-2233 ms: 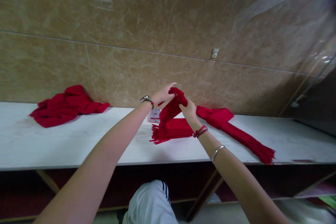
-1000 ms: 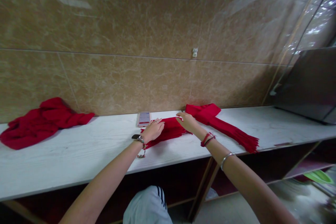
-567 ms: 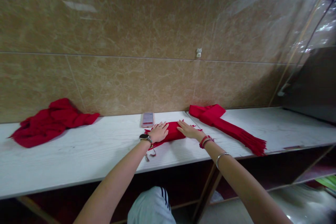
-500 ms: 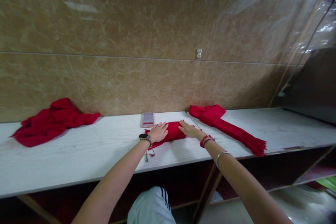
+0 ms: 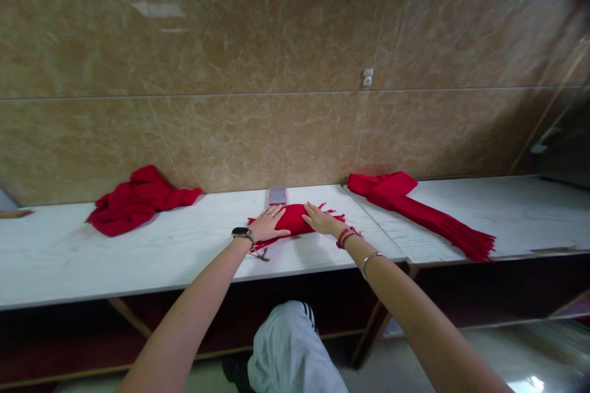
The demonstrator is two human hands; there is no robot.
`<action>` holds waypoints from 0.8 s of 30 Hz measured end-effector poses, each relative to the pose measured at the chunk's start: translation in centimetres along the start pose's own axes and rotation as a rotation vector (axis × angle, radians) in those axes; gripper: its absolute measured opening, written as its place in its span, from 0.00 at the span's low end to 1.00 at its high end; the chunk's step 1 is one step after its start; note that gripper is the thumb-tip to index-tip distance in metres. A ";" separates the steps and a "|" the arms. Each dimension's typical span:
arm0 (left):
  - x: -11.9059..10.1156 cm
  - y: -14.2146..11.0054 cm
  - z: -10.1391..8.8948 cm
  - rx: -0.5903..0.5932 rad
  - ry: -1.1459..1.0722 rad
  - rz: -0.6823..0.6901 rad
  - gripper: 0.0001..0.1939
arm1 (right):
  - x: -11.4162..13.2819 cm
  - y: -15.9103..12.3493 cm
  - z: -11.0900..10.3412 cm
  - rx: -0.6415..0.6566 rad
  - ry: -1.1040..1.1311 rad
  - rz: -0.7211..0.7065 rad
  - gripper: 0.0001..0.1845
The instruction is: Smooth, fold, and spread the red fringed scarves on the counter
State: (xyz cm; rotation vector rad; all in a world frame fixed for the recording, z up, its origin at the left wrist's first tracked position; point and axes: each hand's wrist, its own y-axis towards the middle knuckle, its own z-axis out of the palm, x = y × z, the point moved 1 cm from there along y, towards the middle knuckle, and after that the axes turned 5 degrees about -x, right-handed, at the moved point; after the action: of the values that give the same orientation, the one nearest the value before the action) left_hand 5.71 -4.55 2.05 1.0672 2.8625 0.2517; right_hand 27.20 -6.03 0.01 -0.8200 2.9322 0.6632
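A folded red fringed scarf (image 5: 291, 218) lies on the white table (image 5: 161, 252) near the wall. My left hand (image 5: 268, 225) rests flat on its left part, fingers stretched out. My right hand (image 5: 319, 220) lies flat on its right part, fingers also spread. Fringe sticks out at both ends of the folded scarf. A watch is on my left wrist, bracelets are on my right.
A phone (image 5: 277, 196) lies just behind the folded scarf by the wall. A crumpled red scarf (image 5: 138, 199) sits at the left. Another red scarf (image 5: 419, 212) stretches out at the right, its fringe near the table's front edge. A tiled wall (image 5: 276, 73) backs the table.
Earlier both hands held the scarf up and folded it over. They have laid it down and now press flat on the folded bundle. The view has shifted a little to the left.
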 end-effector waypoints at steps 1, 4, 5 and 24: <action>0.1 0.0 0.0 0.004 0.008 0.003 0.44 | 0.0 0.0 0.2 -0.019 0.026 0.004 0.19; 0.2 0.1 0.1 0.002 0.022 0.011 0.46 | -0.5 -0.5 0.7 -0.063 0.075 0.017 0.19; 0.2 0.2 0.2 -0.003 0.024 0.012 0.46 | -0.6 -0.7 0.8 -0.072 0.080 0.024 0.19; -0.6 0.0 -1.2 -0.007 0.138 0.006 0.44 | 1.3 -1.4 -4.5 -0.003 0.149 0.212 0.31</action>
State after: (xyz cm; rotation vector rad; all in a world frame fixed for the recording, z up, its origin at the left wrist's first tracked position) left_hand 5.97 -5.05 3.24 1.0994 2.9766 0.3487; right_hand 27.18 -9.55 3.44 -0.5878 3.1851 0.6435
